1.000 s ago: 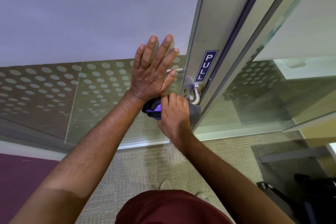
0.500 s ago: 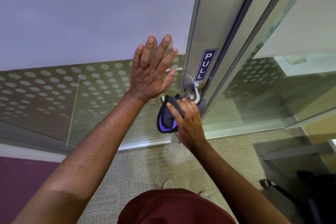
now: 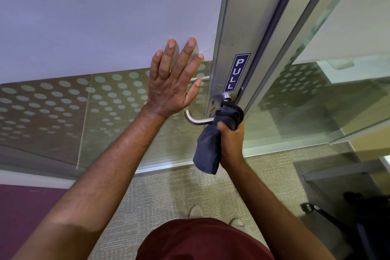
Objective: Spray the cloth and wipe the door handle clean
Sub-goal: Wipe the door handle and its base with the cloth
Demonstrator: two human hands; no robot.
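Observation:
A silver lever door handle (image 3: 195, 120) sticks out to the left from the metal door frame (image 3: 230, 48), just under a blue PULL sticker (image 3: 236, 73). My right hand (image 3: 232, 143) grips a dark grey cloth (image 3: 207, 150), bunched around the handle's inner end near the frame, with the rest of the cloth hanging down. My left hand (image 3: 175, 82) lies flat with fingers spread on the frosted, dotted glass door (image 3: 63, 101), just left of and above the handle. No spray bottle is in view.
A glass side panel (image 3: 316, 101) stands right of the frame. Beige carpet (image 3: 168, 196) covers the floor, with a purple strip (image 3: 25, 207) at lower left. A dark object with a wheel (image 3: 308, 207) sits low on the right. My shoes (image 3: 196, 211) are near the door.
My right hand slid the cloth right along the handle to its frame end, uncovering the lever's curved tip. My left hand stayed flat on the glass.

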